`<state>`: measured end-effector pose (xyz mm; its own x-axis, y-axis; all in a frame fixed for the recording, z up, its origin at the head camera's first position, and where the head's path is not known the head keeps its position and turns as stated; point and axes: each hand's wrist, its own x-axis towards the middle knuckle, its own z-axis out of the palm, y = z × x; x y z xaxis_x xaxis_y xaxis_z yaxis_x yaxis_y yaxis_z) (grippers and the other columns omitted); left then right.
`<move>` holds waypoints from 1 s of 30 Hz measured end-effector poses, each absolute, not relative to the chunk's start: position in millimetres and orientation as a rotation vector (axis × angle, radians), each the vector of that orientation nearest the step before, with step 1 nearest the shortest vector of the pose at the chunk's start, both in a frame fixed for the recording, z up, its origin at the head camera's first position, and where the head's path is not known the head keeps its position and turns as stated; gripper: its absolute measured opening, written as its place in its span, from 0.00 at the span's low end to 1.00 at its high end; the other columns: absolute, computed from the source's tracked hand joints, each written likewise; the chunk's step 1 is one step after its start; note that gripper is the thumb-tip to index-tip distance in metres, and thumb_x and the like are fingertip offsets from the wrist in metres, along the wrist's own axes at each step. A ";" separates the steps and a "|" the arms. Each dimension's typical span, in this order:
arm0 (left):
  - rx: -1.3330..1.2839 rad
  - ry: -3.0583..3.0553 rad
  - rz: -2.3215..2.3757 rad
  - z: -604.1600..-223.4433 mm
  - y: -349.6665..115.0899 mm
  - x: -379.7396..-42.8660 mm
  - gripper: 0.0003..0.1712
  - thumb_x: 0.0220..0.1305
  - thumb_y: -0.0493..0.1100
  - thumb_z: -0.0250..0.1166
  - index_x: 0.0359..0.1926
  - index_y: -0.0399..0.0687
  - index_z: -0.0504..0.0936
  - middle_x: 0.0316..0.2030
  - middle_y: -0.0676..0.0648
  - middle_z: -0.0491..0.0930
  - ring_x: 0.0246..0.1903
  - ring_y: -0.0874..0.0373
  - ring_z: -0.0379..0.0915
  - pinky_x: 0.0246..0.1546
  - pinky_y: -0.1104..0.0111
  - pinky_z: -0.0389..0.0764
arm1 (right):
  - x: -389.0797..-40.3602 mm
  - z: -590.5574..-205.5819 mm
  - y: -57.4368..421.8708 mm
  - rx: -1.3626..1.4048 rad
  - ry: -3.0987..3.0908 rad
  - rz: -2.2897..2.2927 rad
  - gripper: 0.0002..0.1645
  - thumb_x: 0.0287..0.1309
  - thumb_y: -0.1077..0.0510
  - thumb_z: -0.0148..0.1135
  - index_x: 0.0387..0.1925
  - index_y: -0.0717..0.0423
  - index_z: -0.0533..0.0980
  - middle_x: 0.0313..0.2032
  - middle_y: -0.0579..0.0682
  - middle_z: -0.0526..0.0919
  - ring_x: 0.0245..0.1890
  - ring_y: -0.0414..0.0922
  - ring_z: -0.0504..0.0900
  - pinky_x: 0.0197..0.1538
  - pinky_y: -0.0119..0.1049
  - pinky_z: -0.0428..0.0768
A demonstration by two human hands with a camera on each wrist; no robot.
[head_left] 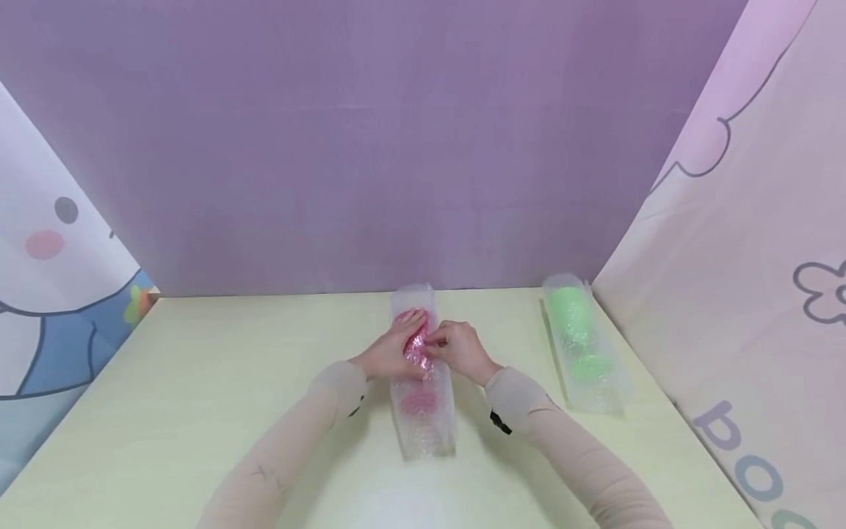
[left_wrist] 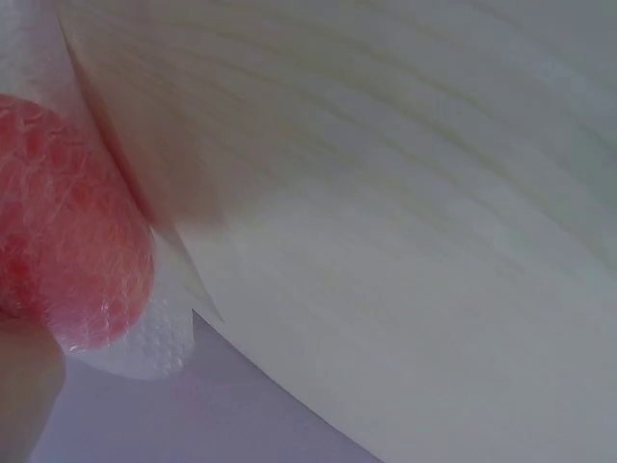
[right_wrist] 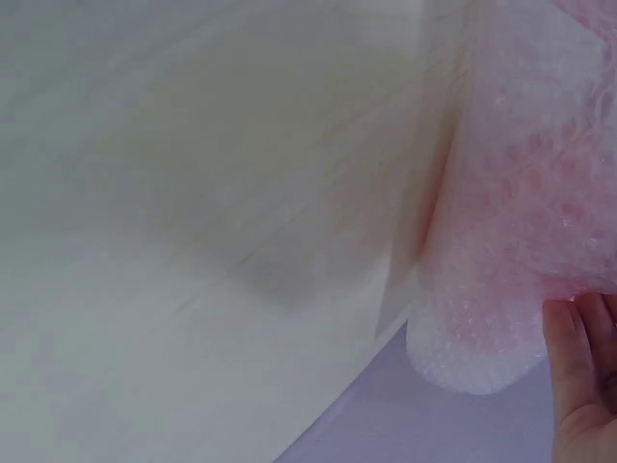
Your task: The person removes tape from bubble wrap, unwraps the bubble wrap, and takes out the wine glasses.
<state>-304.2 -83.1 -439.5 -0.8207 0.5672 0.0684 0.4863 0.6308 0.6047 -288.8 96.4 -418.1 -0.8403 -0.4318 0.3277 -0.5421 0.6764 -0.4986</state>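
A pink object in clear bubble wrap (head_left: pixel 418 402) lies lengthwise at the middle of the table, its shape blurred by the bubbles. My left hand (head_left: pixel 391 351) rests across its upper part with the fingers stretched out and the thumb spread toward me. From the right side my right hand (head_left: pixel 463 351) pinches the bubble wrap between thumb and curled fingers. In the right wrist view the fingertips (right_wrist: pixel 569 338) meet the wrap's edge. The left wrist view shows the rounded pink end (left_wrist: pixel 77 241) under the film, with part of a finger (left_wrist: pixel 29 376) beside it.
A green object in bubble wrap (head_left: pixel 575 323) lies at the table's right edge. Behind the pale yellow table (head_left: pixel 251 353) stands a purple backdrop (head_left: pixel 370 162). Printed cloth panels flank it on the left (head_left: pixel 73 294) and right (head_left: pixel 747 279).
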 end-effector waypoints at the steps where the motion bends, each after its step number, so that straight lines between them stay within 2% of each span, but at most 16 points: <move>1: 0.886 2.719 0.955 -439.9 -83.1 -304.1 0.65 0.40 0.59 0.73 0.72 0.51 0.42 0.72 0.52 0.36 0.71 0.57 0.28 0.70 0.58 0.40 | -289.0 -419.1 97.0 0.799 -2.695 0.895 0.09 0.47 0.60 0.68 0.34 0.57 0.84 0.32 0.50 0.84 0.32 0.41 0.82 0.36 0.25 0.80; 5: 0.883 2.700 0.996 -442.0 -83.9 -305.0 0.65 0.39 0.58 0.74 0.72 0.51 0.43 0.72 0.51 0.38 0.71 0.56 0.29 0.70 0.56 0.41 | -289.5 -422.3 98.6 0.824 -2.645 0.909 0.08 0.47 0.61 0.68 0.32 0.57 0.84 0.31 0.50 0.85 0.30 0.42 0.83 0.35 0.24 0.80; 11: 0.824 2.699 0.992 -444.4 -85.6 -310.6 0.66 0.37 0.61 0.74 0.72 0.59 0.43 0.72 0.57 0.38 0.71 0.60 0.30 0.70 0.57 0.44 | -290.8 -423.6 100.0 0.852 -2.592 0.897 0.06 0.47 0.61 0.68 0.30 0.57 0.84 0.28 0.49 0.85 0.28 0.41 0.82 0.33 0.25 0.80; 25: 0.797 2.638 1.128 -445.1 -87.1 -313.8 0.66 0.33 0.59 0.76 0.71 0.57 0.46 0.72 0.55 0.41 0.71 0.59 0.32 0.70 0.56 0.43 | -289.4 -426.3 98.6 0.834 -2.593 0.889 0.04 0.50 0.63 0.65 0.30 0.58 0.83 0.25 0.47 0.81 0.24 0.37 0.78 0.29 0.23 0.76; 30: 0.771 2.631 1.135 -444.4 -84.5 -311.5 0.66 0.34 0.58 0.76 0.71 0.57 0.45 0.72 0.54 0.40 0.71 0.59 0.31 0.70 0.56 0.43 | -287.7 -429.0 99.6 0.787 -2.590 0.944 0.05 0.51 0.62 0.65 0.31 0.59 0.83 0.27 0.49 0.82 0.26 0.40 0.80 0.31 0.23 0.79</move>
